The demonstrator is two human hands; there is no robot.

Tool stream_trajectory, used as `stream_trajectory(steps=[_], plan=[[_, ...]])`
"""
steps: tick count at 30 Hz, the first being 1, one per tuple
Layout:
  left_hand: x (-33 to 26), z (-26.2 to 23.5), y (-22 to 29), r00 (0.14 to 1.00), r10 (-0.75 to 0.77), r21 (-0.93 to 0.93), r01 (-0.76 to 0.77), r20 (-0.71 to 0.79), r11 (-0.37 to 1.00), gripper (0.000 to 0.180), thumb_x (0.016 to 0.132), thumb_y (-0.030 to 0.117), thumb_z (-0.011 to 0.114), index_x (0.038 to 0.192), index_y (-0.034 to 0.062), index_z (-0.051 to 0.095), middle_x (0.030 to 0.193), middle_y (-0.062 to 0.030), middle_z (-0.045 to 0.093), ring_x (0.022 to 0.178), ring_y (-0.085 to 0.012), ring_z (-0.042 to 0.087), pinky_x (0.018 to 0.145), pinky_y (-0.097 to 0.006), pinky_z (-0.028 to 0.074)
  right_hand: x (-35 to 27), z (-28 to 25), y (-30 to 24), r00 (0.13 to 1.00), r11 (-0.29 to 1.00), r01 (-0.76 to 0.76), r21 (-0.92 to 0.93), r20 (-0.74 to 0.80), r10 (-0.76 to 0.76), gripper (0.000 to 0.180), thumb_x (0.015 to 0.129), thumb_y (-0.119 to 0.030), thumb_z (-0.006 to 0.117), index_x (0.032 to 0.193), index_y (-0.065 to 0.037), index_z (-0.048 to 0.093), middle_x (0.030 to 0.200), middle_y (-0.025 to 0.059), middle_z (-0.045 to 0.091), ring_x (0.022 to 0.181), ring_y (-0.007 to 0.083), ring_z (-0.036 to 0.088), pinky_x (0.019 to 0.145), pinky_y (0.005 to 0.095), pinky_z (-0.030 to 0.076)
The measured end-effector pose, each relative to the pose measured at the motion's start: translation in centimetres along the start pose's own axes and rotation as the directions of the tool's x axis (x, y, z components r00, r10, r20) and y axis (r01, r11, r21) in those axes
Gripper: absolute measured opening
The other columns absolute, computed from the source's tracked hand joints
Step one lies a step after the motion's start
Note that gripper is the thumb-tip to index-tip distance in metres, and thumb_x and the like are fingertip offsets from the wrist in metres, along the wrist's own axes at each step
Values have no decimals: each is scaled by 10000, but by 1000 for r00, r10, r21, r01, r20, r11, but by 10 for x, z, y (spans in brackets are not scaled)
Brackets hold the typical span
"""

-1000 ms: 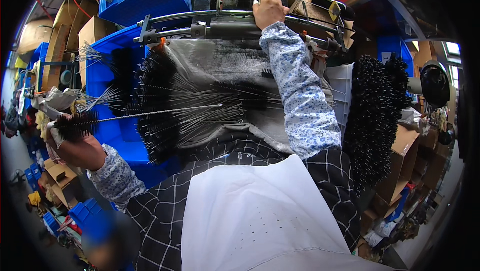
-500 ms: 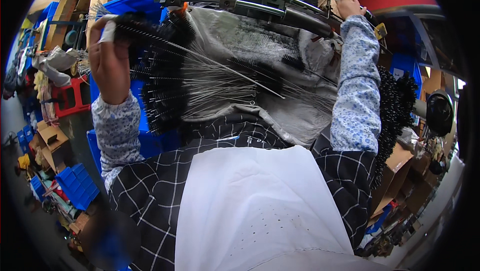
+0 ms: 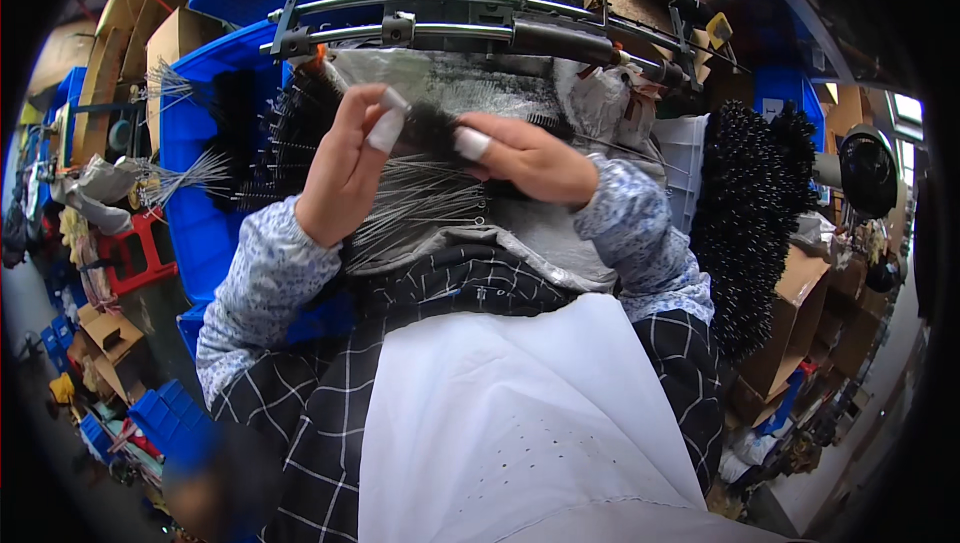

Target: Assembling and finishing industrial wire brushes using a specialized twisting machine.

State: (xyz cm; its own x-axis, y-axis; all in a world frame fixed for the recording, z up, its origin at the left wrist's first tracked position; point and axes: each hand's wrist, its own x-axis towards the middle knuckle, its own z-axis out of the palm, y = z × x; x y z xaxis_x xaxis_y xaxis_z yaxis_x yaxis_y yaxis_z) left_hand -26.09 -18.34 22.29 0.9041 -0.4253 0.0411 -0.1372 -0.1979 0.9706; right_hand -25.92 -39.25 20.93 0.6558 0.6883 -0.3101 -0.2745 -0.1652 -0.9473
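In front of me, my left hand (image 3: pixel 350 168) and my right hand (image 3: pixel 535 158) nearly meet over a grey cloth. Between them is a black twisted-wire brush (image 3: pixel 432 131), slightly blurred. Its left part is pinched in my left fingers, and my right thumb and fingers close on its right part. White tape wraps fingertips on both hands. Under the hands, a bundle of brushes spreads its bare wire stems (image 3: pixel 415 208) across the cloth; the black bristle heads (image 3: pixel 300 123) point left.
A bench machine with metal rods (image 3: pixel 430 31) spans the far side. Blue bins (image 3: pixel 188 233) stand at the left, some holding brushes with wire ends sticking out. At right hangs a thick mass of black bristles (image 3: pixel 745 233), beside a grey bin (image 3: pixel 682 168) and cardboard boxes (image 3: pixel 795 313).
My left hand has come right and inward with the brush. My right hand has left the machine at the far right and taken hold of the brush. The view has shifted slightly.
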Motion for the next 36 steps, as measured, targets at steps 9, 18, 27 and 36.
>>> stream_trajectory(steps=[9,18,27,36], plan=[[-83,-82,-44,969,-160,760,246,-187,601,117,738,109,559,830,57,510,763,-38,491,705,-178,481,629,-291,331,46,-172,50,411,293,-628,-721,-627,-662,257,811,-270,448,1031,-205,565,785,24,609,753,188,547,680,334,437],[-99,-75,-42,957,-162,782,290,-241,552,115,752,118,546,852,64,529,767,-48,545,728,-205,495,649,-305,332,52,-179,54,443,272,-676,-685,-673,-592,248,795,-274,465,1017,-249,572,859,7,609,843,190,511,776,367,346],[-103,-73,-50,914,-153,617,369,-375,695,104,783,124,531,854,49,525,707,-62,545,632,-194,483,582,-291,352,55,-181,51,470,317,-657,-684,-700,-537,255,799,-262,458,1029,-262,566,820,10,614,841,188,512,806,375,339],[-95,-115,-60,770,57,295,175,-635,939,92,853,66,430,921,18,470,843,-27,484,796,-86,441,742,-193,346,70,-219,78,546,81,-661,-746,-552,-630,379,820,-122,363,1138,-302,461,1082,11,505,1075,216,369,880,482,232]])
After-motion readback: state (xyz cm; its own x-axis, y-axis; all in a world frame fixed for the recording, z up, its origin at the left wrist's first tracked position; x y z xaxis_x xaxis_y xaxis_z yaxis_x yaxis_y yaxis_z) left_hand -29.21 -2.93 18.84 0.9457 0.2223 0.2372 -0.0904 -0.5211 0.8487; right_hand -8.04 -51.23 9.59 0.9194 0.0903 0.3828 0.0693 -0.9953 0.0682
